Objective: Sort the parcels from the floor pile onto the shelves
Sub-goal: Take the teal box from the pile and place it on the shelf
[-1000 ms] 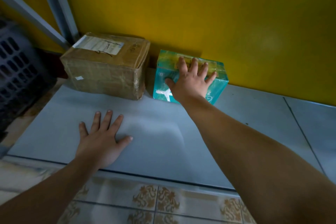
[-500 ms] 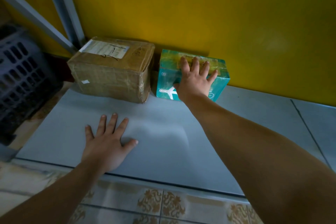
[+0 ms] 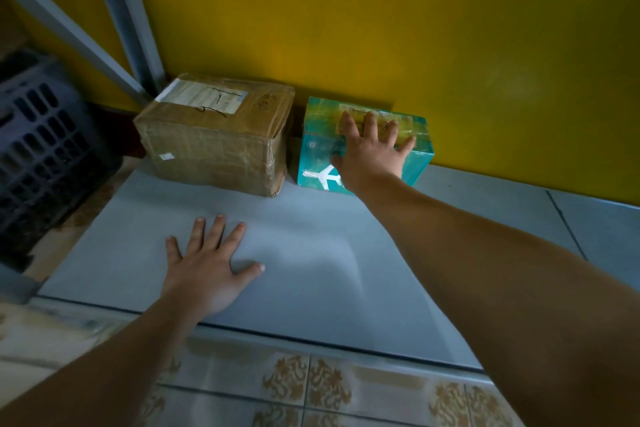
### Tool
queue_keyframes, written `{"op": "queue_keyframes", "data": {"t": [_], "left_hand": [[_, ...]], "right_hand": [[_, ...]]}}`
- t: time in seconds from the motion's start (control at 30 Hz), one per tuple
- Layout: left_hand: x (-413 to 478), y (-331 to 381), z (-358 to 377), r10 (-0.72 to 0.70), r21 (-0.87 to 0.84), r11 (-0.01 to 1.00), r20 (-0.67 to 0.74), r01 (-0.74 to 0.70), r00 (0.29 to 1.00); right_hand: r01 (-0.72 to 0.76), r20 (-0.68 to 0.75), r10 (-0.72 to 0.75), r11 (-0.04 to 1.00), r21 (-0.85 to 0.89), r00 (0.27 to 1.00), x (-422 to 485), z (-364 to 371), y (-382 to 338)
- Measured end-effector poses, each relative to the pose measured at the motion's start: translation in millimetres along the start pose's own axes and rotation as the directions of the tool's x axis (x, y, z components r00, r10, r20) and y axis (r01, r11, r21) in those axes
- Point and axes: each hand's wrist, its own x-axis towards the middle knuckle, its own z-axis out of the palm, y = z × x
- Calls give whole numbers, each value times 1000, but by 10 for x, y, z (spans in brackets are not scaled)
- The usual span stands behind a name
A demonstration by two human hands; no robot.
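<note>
The right hand [image 3: 369, 156] lies flat, fingers spread, on a glossy teal film-wrapped parcel [image 3: 317, 152] at the smooth grey shelf's [image 3: 329, 274] back edge, just beside a boxy, tape-wrinkled brown cardboard parcel [image 3: 214, 142] in the back left corner. The left hand [image 3: 204, 270] rests flat, fingers straight, near the front edge.

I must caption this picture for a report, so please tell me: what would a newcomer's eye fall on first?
First, the bright yellow wall, and at its foot the teal parcel with a white aeroplane mark, the right hand spread flat on it. Left of it, across a narrow gap, stands a larger brown taped parcel on the same grey shelf. The left hand rests flat on the shelf, nearer the camera.
</note>
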Motion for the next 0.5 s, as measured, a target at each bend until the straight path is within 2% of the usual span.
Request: {"op": "queue_keyframes", "data": {"t": [0.17,0.33,0.5], "left_hand": [[-22,-34,-245,28,-84,996,126,-18,992],[-338,-196,-709,30,-299,954,121,7,992],[-1080,-210,-1286,38,-388,922,120,11,992]], "right_hand": [[34,41,-32,998,-53,999,-142,-202,40],[53,108,-43,994,-92,993,-475,-566,72],[87,224,-52,985,-150,973,-1022,-1150,-50]]}}
